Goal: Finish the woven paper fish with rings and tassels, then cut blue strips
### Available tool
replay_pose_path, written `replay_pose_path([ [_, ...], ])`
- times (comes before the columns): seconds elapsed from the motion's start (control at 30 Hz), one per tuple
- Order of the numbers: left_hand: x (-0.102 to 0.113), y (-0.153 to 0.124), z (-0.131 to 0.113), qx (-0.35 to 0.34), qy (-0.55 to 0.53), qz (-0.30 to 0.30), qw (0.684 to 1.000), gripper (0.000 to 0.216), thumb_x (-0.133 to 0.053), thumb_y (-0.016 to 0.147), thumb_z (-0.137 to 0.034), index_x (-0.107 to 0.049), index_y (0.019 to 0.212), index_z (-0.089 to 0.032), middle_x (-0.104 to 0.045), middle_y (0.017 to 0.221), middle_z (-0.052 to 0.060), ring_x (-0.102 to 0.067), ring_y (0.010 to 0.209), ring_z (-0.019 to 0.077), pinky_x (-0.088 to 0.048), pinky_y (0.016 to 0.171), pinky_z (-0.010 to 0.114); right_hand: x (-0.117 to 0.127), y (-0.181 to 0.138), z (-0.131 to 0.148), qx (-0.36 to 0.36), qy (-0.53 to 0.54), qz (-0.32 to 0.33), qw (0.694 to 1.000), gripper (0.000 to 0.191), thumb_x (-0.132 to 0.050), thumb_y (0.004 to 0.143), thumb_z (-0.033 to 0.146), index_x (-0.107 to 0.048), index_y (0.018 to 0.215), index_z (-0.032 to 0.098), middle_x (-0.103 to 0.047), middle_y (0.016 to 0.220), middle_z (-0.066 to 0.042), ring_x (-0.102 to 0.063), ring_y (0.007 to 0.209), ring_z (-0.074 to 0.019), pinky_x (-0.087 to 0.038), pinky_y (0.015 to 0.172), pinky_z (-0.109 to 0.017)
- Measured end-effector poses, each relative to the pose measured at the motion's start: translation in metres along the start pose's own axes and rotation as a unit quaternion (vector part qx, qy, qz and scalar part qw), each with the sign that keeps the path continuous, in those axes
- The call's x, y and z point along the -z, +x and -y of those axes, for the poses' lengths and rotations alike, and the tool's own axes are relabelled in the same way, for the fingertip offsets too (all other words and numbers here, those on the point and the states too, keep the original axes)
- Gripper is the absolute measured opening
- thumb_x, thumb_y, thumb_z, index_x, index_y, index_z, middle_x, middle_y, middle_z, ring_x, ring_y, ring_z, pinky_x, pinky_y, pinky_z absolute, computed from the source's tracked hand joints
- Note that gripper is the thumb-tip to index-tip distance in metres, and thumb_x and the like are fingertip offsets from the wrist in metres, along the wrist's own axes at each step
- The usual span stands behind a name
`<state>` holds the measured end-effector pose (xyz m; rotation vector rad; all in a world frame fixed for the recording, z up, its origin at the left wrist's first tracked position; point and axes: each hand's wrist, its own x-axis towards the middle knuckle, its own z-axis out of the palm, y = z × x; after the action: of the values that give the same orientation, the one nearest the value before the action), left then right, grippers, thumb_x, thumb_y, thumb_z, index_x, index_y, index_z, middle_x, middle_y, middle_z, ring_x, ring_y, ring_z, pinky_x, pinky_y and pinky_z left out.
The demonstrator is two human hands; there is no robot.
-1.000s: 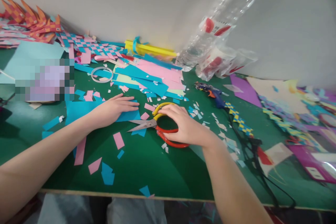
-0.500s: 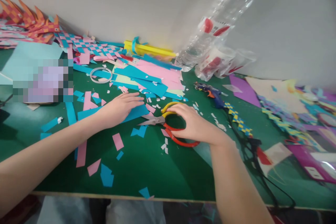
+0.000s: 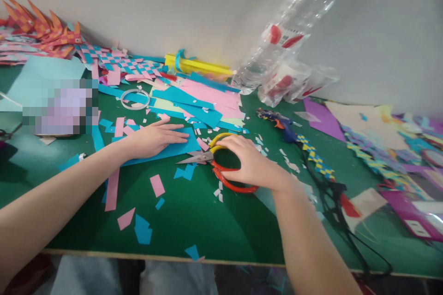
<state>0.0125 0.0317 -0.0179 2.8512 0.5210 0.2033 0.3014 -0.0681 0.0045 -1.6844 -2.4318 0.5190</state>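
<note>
My left hand (image 3: 154, 140) lies flat with its fingers stretched out on a blue paper piece (image 3: 183, 144) on the green table. In my right hand (image 3: 247, 161) is a pair of scissors (image 3: 197, 158) with one yellow and one red handle loop. The blades are slightly parted and point left, just below the right end of the blue paper. Small blue and pink paper scraps (image 3: 157, 185) are scattered around both hands. A pink paper strip (image 3: 112, 189) runs out from under my left forearm.
A roll of tape (image 3: 135, 99) and stacked paper strips (image 3: 194, 101) lie behind my hands. A glue gun (image 3: 285, 130) with a black cord is at the right. Plastic bottles (image 3: 254, 64) and a yellow folded piece (image 3: 200, 65) stand by the wall. Woven paper fish (image 3: 44, 32) are heaped far left.
My left hand has shifted slightly left and flattened on the blue paper. The scissors have moved a little left, and their blades have closed somewhat.
</note>
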Motion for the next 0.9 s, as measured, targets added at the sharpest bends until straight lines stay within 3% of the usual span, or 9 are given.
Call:
replay_pose_path([
  [0.37,0.0,0.002,0.005,-0.004,-0.018,0.01,1.0,0.046,-0.031,0.095,-0.013,-0.053,0.133,-0.026,-0.047,0.144,-0.005,-0.031,0.141,0.0167,-0.018,0.119,0.039,-0.001,0.001,-0.001,0.015,0.018,0.021,1.0,0.045,-0.058,0.081,0.042,-0.048,0.123,0.027,-0.048,0.132,-0.009,-0.042,0.128,-0.0281,-0.036,0.108,-0.049],
  [0.67,0.0,0.003,0.003,0.001,-0.031,0.007,0.999,0.048,-0.03,0.095,-0.011,-0.053,0.133,-0.028,-0.047,0.144,-0.005,-0.03,0.141,0.0167,-0.016,0.119,0.042,-0.009,0.008,0.01,0.027,0.008,0.007,1.0,0.051,-0.06,0.079,0.038,-0.046,0.125,0.026,-0.049,0.132,-0.01,-0.041,0.13,-0.0298,-0.032,0.109,-0.052],
  [0.9,-0.001,0.002,0.005,-0.013,-0.031,0.001,0.999,0.048,-0.032,0.094,-0.01,-0.053,0.133,-0.028,-0.048,0.143,-0.004,-0.031,0.141,0.0173,-0.016,0.119,0.043,-0.006,0.006,0.013,0.045,0.018,0.003,0.999,0.048,-0.058,0.08,0.038,-0.047,0.126,0.029,-0.051,0.131,-0.009,-0.042,0.129,-0.0307,-0.035,0.107,-0.053],
])
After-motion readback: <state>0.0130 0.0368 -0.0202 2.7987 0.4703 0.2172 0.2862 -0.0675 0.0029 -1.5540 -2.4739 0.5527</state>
